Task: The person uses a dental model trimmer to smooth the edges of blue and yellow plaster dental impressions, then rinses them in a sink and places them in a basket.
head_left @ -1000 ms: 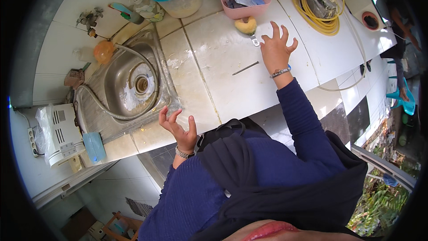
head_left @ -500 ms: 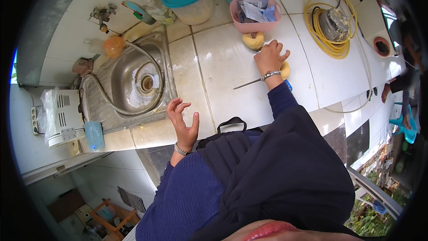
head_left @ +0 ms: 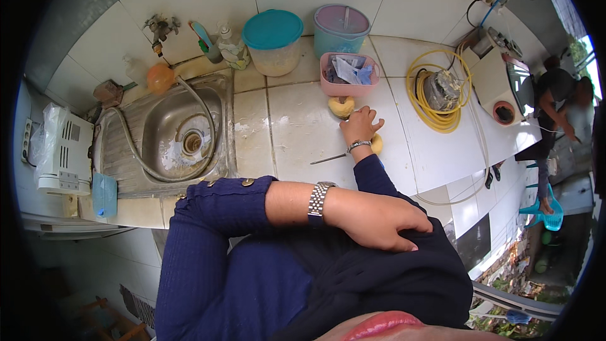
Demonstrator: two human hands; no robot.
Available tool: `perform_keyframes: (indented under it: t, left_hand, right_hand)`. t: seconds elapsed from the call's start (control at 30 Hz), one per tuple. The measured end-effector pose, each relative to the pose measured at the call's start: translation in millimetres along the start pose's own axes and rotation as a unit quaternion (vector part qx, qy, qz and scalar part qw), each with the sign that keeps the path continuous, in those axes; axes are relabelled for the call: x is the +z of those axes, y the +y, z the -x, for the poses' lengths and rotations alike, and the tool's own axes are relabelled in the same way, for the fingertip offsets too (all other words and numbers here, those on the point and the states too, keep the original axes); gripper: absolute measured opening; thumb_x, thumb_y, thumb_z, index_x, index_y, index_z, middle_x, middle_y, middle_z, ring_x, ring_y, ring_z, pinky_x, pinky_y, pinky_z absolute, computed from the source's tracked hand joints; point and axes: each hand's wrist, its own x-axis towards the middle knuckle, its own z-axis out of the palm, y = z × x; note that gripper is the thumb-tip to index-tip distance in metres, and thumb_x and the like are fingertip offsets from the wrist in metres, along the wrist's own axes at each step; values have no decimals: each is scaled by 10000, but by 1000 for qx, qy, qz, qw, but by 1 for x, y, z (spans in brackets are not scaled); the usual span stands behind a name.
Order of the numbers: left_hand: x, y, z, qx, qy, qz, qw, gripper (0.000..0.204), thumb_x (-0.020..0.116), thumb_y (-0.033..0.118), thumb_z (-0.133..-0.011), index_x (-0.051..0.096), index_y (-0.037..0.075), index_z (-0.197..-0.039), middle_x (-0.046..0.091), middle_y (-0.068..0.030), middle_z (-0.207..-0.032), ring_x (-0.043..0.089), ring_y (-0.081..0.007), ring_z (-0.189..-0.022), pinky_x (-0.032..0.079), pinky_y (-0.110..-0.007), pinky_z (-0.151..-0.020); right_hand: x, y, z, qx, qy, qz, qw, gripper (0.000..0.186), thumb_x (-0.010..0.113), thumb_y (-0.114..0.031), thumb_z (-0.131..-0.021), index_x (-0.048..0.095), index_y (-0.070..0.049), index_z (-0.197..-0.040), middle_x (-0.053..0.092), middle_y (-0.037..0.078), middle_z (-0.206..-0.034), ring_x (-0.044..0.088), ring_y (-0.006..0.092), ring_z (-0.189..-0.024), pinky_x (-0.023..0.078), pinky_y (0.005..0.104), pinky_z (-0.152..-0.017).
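Note:
My left forearm lies across my chest, and my left hand (head_left: pixel 385 218) has its fingers closed on the black cloth (head_left: pixel 360 278) draped over my shoulder and chest. Over the counter, my right hand (head_left: pixel 362 125) is open with fingers spread. Its fingertips are beside a rounded yellow piece (head_left: pixel 341 107) with a dark brown part; whether they touch it, I cannot tell. A second yellow piece (head_left: pixel 377 144) shows partly behind my right wrist. A thin metal rod (head_left: pixel 328 159) lies on the tiles, its far end hidden under that wrist.
A pink basket (head_left: pixel 349 88) with packets stands behind the yellow pieces. To the right lies a coiled yellow hose (head_left: pixel 416 98). A steel sink (head_left: pixel 227 132) with a grey hose is at left. Lidded tubs (head_left: pixel 271 57) line the wall. A person (head_left: pixel 552 91) is at far right.
My left hand has swung from open above the counter's front edge to my right shoulder, closing on the black cloth. My right hand stays by the yellow piece. The view has shifted.

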Motion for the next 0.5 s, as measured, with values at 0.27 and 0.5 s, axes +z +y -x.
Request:
perform_keyframes:
  t: [0.27, 0.5]
  left_hand:
    - [104, 70, -61, 397, -35, -67, 915, 327, 602, 281, -921, 577, 13, -1108, 582, -122, -1050, 542, -240, -1007, 384, -363, -828]
    - [68, 68, -8, 291, -4, -56, 955, 330, 566, 343, -946, 604, 58, -1108, 554, -73, -1101, 497, -212, -1104, 310, -398, -902]
  right_hand:
    - [-8, -2, -3, 16, -59, 26, 998, 398, 714, -348, -750, 703, -66, -1029, 557, 130, -1184, 456, 307, -1188, 237, 625, -1046]
    - [6, 19, -39, 30, -199, -107, 974, 451, 700, -448, -759, 720, -54, -978, 686, 170, -1041, 645, 282, -1034, 430, 467, -938]
